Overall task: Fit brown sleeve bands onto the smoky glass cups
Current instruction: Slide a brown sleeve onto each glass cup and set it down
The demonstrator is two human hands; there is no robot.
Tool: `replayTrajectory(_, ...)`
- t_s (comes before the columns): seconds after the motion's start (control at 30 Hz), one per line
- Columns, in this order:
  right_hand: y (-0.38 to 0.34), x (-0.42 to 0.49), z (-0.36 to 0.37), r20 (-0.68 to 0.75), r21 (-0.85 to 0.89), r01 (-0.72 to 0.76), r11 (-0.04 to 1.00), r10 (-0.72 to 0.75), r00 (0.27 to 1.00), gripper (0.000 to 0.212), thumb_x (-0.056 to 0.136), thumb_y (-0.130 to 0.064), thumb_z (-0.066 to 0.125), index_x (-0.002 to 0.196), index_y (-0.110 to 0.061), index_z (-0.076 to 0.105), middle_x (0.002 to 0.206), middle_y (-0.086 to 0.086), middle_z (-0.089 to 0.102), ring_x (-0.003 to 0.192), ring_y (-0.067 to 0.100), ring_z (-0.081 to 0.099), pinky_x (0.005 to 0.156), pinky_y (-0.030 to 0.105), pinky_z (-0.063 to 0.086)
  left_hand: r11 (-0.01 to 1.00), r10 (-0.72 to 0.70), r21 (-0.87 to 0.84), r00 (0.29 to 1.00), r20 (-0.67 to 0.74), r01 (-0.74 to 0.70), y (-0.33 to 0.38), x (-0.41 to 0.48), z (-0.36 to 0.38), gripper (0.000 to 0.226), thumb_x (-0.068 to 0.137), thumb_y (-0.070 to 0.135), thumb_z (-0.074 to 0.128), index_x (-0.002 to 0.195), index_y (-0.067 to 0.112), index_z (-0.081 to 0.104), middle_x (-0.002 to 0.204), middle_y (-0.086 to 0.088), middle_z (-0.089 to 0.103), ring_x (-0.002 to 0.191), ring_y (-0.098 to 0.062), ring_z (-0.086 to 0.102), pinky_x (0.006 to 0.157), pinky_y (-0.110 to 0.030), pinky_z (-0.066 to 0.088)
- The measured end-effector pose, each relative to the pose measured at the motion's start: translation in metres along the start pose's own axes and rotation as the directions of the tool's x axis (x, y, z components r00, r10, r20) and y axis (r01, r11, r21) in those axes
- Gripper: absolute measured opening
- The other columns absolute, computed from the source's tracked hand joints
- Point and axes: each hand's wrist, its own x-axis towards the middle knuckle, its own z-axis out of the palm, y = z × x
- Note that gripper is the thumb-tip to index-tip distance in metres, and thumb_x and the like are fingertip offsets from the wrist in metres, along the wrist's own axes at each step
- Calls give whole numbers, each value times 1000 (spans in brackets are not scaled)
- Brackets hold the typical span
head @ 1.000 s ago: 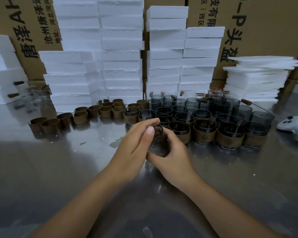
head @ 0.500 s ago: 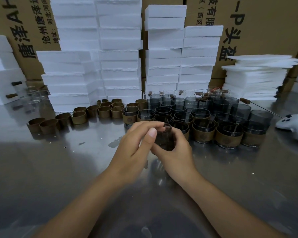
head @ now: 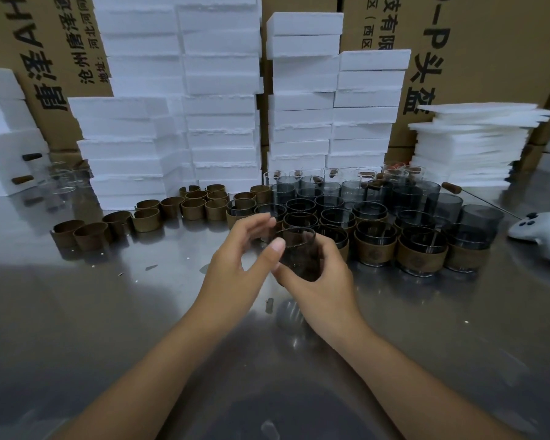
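Note:
My right hand [head: 318, 277] holds a smoky glass cup [head: 299, 254] upright above the steel table [head: 77, 312], fingers wrapped round its lower part; whether it wears a band is hidden. My left hand [head: 235, 262] is beside the cup on its left, fingers spread and curved, its thumb tip near the cup wall, holding nothing. Behind them stand several banded cups [head: 421, 252] in the front rows and bare smoky cups [head: 442, 204] further back. Loose brown sleeve bands [head: 146, 219] lie in a curved row to the left.
Stacks of white foam blocks [head: 172, 122] and cardboard boxes [head: 489, 42] line the back. Thin foam sheets [head: 470, 144] are piled at the right. A white controller [head: 543, 233] lies at the right edge. Clear glasses [head: 64, 182] stand at the far left.
The cup has risen a little and moved forward in my right hand. My left hand has let go of the cup and its fingers have spread.

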Motion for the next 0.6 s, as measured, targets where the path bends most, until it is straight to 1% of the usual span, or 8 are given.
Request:
replayTrajectory(0.1,0,-1,0,28,-6,23,1000,-23,999,42,73,-23,80,106,-37,57,100,-19,67,95,-5,62,83,16,50,989,-128,-58,988,88,134,-3,0,4,66,63,56,65,124,35,47,125,16,59,119,2,53,97,-16,42)
replayTrajectory(0.2,-1,-2,1,50,-30,31,999,-29,998,48,72,-17,79,114,-31,58,107,-12,67,102,1,61,93,30,51,977,-176,-100,975,134,190,-6,1,5,58,63,49,68,117,29,57,108,14,69,107,0,61,82,-9,47)
replayTrajectory(0.27,-1,-1,0,74,-17,37,999,-35,997,49,72,-16,78,113,-35,58,108,-13,67,104,1,61,95,34,50,971,-184,-135,976,114,198,-8,2,3,61,60,49,71,115,25,61,105,10,72,104,-3,64,80,-12,49)
replayTrajectory(0.33,-1,-1,1,128,-10,37,999,-36,991,56,68,-25,80,118,-38,57,113,-14,67,108,1,60,97,34,49,963,-200,-169,976,85,212,-9,2,1,68,55,52,73,115,22,63,106,5,72,103,-7,66,79,-15,51)
replayTrajectory(0.4,1,-2,2,176,-40,18,999,-11,984,70,64,-33,83,125,-42,50,119,-23,61,115,-4,54,101,26,45,960,-213,-179,976,44,218,-9,3,0,69,52,56,72,113,25,63,104,6,72,102,-7,66,76,-15,52)
replayTrajectory(0.47,4,-2,3,197,-100,2,995,18,980,77,70,-22,82,127,-47,36,117,-34,51,114,-15,48,99,13,39,963,-216,-172,976,-21,209,-8,4,-2,62,52,56,70,108,30,62,102,10,72,99,-2,65,74,-11,50)
replayTrajectory(0.5,5,-1,3,206,-123,-11,992,36,978,79,75,-13,77,133,-43,32,116,-34,48,112,-16,47,95,10,38,965,-209,-173,977,-50,198,-9,6,-3,57,54,54,70,106,32,62,101,11,72,98,0,65,73,-10,49)
replayTrajectory(0.6,3,3,2,167,-103,-94,990,110,980,60,87,3,54,139,-21,38,111,-15,54,99,-3,57,85,12,44,972,-179,-173,979,-101,160,-8,7,-6,47,59,48,70,102,32,62,100,12,72,98,2,65,76,-11,48)
